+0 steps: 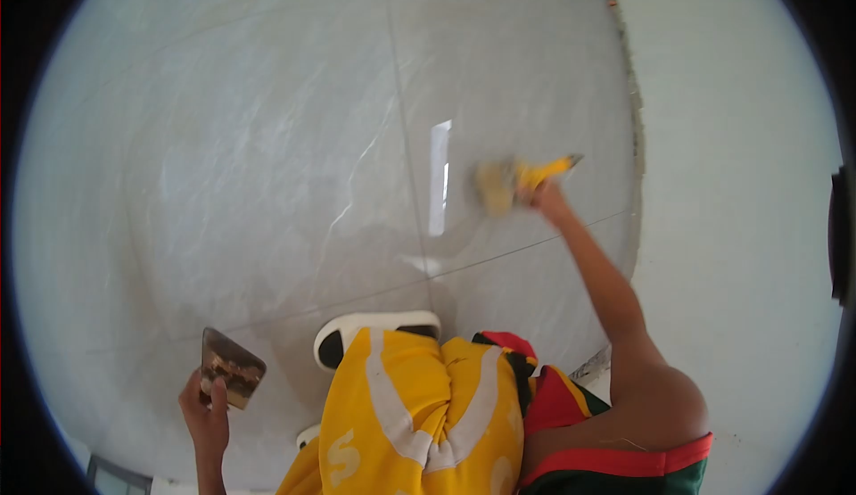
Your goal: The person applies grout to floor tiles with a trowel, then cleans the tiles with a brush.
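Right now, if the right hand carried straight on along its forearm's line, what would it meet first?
Probably just bare glossy floor tile, then the grout line; nothing stands in that path. The right hand grips a blurred yellow tool.

Yellow-handled scraper (533, 175), blurred, pressed blade-down on the glossy grey tiled floor (267, 138); steel trowel (230, 367), its blade smeared brown, held upright low above it.

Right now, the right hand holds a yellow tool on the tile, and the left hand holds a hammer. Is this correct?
Not quite. The left hand holds a flat trowel, not a hammer; the head view shows it. The right hand does hold a yellow tool on the tile.
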Demonstrator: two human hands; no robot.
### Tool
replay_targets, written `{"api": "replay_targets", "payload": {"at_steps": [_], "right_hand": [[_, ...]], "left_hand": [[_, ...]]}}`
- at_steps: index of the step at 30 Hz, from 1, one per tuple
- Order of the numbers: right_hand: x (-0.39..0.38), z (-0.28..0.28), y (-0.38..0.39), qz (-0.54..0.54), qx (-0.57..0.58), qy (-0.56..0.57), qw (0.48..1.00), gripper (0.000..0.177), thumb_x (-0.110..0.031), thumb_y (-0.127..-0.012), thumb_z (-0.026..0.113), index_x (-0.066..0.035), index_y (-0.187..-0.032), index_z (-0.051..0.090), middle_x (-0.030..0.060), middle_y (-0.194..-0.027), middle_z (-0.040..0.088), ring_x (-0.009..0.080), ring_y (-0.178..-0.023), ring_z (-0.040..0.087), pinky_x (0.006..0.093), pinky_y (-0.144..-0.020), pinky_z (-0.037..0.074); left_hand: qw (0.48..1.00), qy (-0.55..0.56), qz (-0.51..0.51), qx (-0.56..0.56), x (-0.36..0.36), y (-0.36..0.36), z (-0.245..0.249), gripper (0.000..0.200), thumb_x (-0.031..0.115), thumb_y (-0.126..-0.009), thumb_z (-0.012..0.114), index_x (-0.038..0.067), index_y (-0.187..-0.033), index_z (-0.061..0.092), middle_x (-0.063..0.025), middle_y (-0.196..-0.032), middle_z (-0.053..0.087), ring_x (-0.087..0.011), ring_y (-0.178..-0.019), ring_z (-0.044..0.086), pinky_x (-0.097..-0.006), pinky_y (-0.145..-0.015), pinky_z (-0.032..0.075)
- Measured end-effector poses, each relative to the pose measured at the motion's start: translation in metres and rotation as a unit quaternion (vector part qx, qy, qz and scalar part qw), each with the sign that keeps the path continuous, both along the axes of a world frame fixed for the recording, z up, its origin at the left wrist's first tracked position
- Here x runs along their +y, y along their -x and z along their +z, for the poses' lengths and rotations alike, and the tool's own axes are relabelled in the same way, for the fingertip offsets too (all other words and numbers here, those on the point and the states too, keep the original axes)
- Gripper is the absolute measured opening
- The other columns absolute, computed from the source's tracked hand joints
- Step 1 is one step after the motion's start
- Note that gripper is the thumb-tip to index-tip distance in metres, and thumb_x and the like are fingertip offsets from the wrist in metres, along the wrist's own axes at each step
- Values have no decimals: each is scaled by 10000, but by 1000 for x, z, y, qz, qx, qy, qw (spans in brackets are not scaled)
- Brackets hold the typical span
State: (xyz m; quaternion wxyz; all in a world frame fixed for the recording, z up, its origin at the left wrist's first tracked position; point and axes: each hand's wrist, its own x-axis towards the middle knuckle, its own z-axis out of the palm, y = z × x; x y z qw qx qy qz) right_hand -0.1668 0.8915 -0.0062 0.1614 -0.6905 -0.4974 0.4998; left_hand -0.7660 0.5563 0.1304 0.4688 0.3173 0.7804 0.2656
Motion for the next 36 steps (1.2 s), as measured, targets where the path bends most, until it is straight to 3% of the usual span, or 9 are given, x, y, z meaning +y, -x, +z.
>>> {"api": "replay_targets", "payload": {"at_steps": [2, 4, 6, 9, 15, 19, 27, 34, 36], "right_hand": [[-47, -8, -25, -4, -72, 102, 992, 426, -290, -766, 781, -38, -1070, 624, 50, -946, 661, 179, -815, 647, 362, -704, 542], [-61, 9, -8, 80, -413, 49, 906, 491, -282, -710, 805, 6, -1059, 613, 129, -986, 657, 285, -899, 634, 395, -788, 522], [-79, 9, 35, 57, -386, -273, 879, 558, -325, -697, 796, 3, -1097, 585, 191, -1098, 593, 361, -1007, 572, 423, -864, 468], [-114, 46, 150, 241, -35, -95, 965, 791, -317, -702, 801, 38, -1307, 435, 204, -1251, 488, 364, -1133, 506, 395, -940, 438], [-156, 14, 210, 308, -215, -257, 891, 499, -31, -742, 565, 74, -1221, 468, 246, -1207, 490, 410, -1021, 512, 433, -876, 465], [-160, -6, 206, 333, -326, -166, 869, 285, -78, -779, 559, 48, -1034, 557, 168, -1008, 511, 325, -917, 551, 417, -661, 510], [-106, -25, 206, 384, -411, -250, 788, 106, -105, -797, 552, -14, -832, 595, 117, -858, 542, 261, -732, 590, 380, -564, 495], [-113, -23, 204, 496, -322, -305, 746, 122, -85, -802, 535, 19, -853, 573, 160, -854, 571, 291, -695, 601, 396, -552, 515], [-62, -25, 212, 381, -381, -200, 818, 148, -127, -836, 546, 15, -874, 565, 169, -840, 573, 318, -730, 619, 420, -592, 518]], "left_hand": [[998, 8, 14, -60, 16, -20, -8, 201, 137, -902, 566, -45, -984, 594, -51, -770, 603, -85, -635, 545, -241, -510, 439], [996, 18, -11, -88, 30, -40, -21, 222, 140, -894, 575, -43, -1019, 587, -60, -777, 619, -80, -625, 575, -233, -520, 479], [993, -34, -53, -101, 51, -71, -49, 212, 130, -901, 561, -37, -1030, 588, -62, -791, 630, -80, -601, 575, -237, -525, 486], [983, -53, -62, -165, 109, -154, -75, 188, 115, -915, 544, -7, -1050, 591, -29, -773, 625, -75, -619, 578, -243, -532, 476], [962, -81, -145, -215, 154, -244, -126, 336, 255, -916, 594, -32, -1091, 583, -141, -872, 625, -222, -821, 605, -342, -759, 473], [967, -141, -203, -67, 150, -191, -127, 462, 314, -916, 603, -5, -1246, 550, -246, -1248, 554, -357, -1188, 515, -394, -1044, 357], [973, 41, -186, 131, 100, 34, -58, 390, 246, -954, 565, 29, -1277, 551, -169, -1275, 575, -278, -1154, 559, -383, -958, 439], [963, 160, -190, 103, 11, 71, -24, 375, 212, -918, 600, -2, -1226, 579, -183, -1172, 630, -301, -1062, 613, -384, -887, 489], [954, 200, -197, 106, -6, 70, -24, 370, 193, -897, 617, 1, -1212, 588, -191, -1157, 632, -324, -1064, 608, -388, -901, 486]]}}
